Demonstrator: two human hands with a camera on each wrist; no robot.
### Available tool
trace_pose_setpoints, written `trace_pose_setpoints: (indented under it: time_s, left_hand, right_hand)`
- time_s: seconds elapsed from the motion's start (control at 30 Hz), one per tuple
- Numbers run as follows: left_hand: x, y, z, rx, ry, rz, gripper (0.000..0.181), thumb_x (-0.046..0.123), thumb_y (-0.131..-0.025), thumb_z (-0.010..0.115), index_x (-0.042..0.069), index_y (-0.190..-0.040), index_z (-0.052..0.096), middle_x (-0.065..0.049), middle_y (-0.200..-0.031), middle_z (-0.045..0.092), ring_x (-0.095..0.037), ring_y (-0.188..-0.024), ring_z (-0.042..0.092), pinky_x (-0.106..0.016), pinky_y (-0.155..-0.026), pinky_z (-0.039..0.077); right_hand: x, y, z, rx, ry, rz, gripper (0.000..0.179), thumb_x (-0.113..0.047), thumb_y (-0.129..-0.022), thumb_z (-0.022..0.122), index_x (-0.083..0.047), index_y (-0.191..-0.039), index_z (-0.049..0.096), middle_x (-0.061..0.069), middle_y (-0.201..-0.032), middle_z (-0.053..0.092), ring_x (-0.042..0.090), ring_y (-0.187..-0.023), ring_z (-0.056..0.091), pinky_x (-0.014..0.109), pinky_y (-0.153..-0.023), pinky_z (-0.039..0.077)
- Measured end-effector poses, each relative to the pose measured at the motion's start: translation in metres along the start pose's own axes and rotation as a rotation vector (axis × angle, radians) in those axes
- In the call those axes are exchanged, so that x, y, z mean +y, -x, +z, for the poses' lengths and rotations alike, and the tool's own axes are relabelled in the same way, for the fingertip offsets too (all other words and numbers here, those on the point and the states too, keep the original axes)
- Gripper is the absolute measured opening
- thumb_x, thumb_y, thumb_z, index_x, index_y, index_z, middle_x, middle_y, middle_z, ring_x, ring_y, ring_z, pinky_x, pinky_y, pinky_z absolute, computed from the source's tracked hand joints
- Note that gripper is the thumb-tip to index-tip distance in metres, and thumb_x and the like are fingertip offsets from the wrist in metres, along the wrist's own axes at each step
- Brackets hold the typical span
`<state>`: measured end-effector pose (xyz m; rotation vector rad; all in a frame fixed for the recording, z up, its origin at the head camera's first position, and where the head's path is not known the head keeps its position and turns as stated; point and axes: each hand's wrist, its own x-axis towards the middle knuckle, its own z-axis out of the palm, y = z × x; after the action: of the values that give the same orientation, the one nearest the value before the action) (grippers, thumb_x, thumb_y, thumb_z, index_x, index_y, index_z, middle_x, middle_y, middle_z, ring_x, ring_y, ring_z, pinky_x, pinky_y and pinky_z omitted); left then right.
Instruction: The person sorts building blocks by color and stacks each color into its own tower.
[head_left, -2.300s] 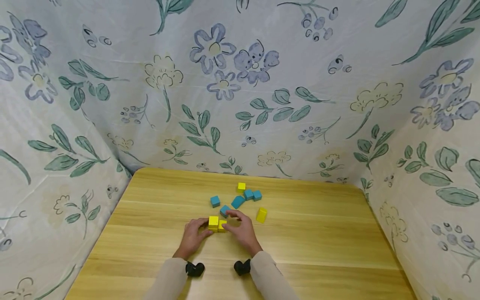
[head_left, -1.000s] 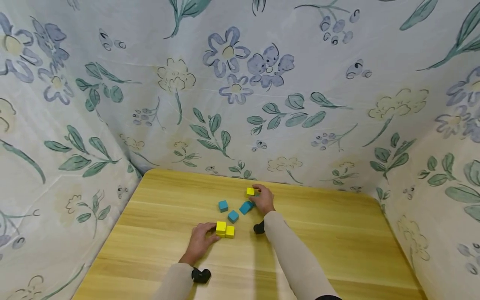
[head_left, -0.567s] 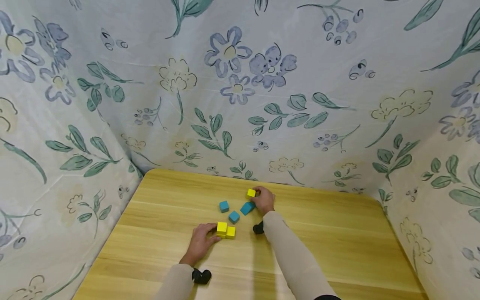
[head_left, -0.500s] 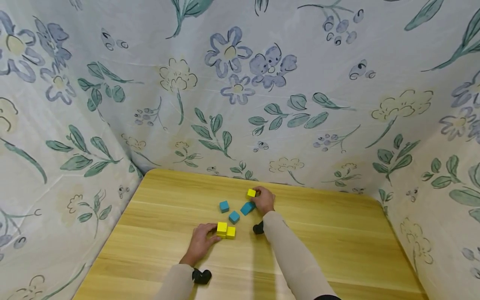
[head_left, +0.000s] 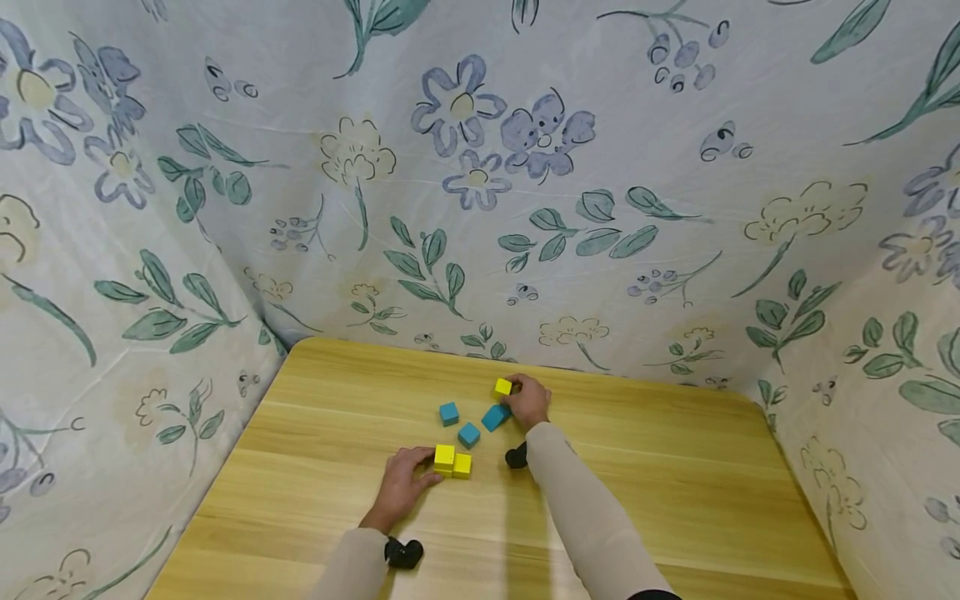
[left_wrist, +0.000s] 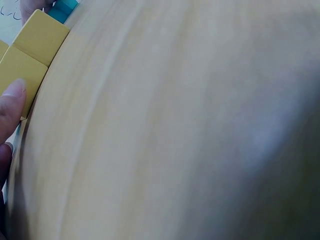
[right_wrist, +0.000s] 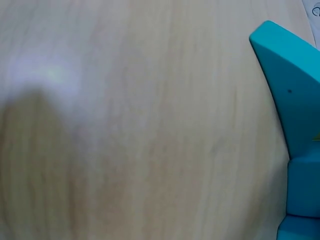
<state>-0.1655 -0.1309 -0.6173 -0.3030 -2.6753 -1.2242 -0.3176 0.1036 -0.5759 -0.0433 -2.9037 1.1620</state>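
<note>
A hanging white cloth printed with flowers and leaves (head_left: 600, 275) is spread behind and beside a pale wood-grained tabletop (head_left: 660, 492). Two beige fabric sleeves (head_left: 596, 517) are extended over it, the right reaching farther forward. The left hand (head_left: 400, 483) is laid low beside three smooth yellow blocks (head_left: 445, 456); these are gripped, with the thumb pressed to the lower one, one block stacked on top and one set against its right side. The right hand (head_left: 529, 400) is bent over the far group, fingertips at a single yellow cube (head_left: 503, 387); whether anything is pinched cannot be told. Two rounded black fittings (head_left: 405, 553) are worn, one at each wrist. One slant-sided blue block (head_left: 493, 417) is placed just before the right hand, and in the right wrist view two more blue blocks (right_wrist: 304, 187) are lined up with it. Two separate blue cubes (head_left: 468, 434) are left between the hands, near but apart
</note>
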Motion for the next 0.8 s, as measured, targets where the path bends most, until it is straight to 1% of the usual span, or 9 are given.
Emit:
trace_pose_setpoints:
  time_s: [0.23, 0.47, 0.7, 0.8]
  left_hand:
    - [0.002, 0.000, 0.002, 0.003, 0.011, -0.017, 0.040, 0.019, -0.079, 0.078, 0.004, -0.114, 0.067, -0.006, -0.110, 0.069, -0.022, -0.095, 0.056, -0.042, -0.085, 0.038]
    - [0.003, -0.002, 0.001, -0.015, 0.019, -0.037, 0.041, 0.018, -0.079, 0.078, 0.004, -0.116, 0.067, -0.007, -0.112, 0.069, -0.022, -0.097, 0.056, -0.044, -0.087, 0.038]
    - [-0.002, -0.001, 0.003, -0.008, 0.017, -0.011, 0.041, 0.019, -0.079, 0.078, 0.004, -0.116, 0.067, -0.006, -0.111, 0.069, -0.022, -0.094, 0.056, -0.043, -0.086, 0.038]
    - [-0.003, 0.000, 0.003, -0.011, 0.024, -0.016, 0.042, 0.019, -0.079, 0.078, 0.003, -0.116, 0.067, -0.007, -0.111, 0.069, -0.023, -0.095, 0.056, -0.044, -0.086, 0.037]
  right_hand:
    - [0.002, 0.001, -0.003, 0.003, -0.027, -0.004, 0.033, -0.011, -0.082, 0.077, -0.006, -0.114, 0.069, 0.011, -0.105, 0.068, 0.031, -0.098, 0.058, 0.049, -0.094, 0.027]
    - [0.004, -0.003, -0.006, 0.000, -0.071, -0.007, 0.034, -0.011, -0.082, 0.077, -0.007, -0.115, 0.068, 0.012, -0.109, 0.067, 0.032, -0.101, 0.057, 0.051, -0.099, 0.025]
    - [0.001, -0.002, -0.013, -0.010, -0.142, -0.039, 0.036, -0.013, -0.083, 0.076, -0.007, -0.117, 0.067, 0.011, -0.115, 0.065, 0.031, -0.106, 0.055, 0.052, -0.103, 0.021]
    - [-0.003, 0.001, -0.017, -0.008, -0.178, -0.048, 0.036, -0.012, -0.083, 0.076, -0.006, -0.117, 0.066, 0.012, -0.116, 0.064, 0.030, -0.108, 0.054, 0.049, -0.103, 0.029]
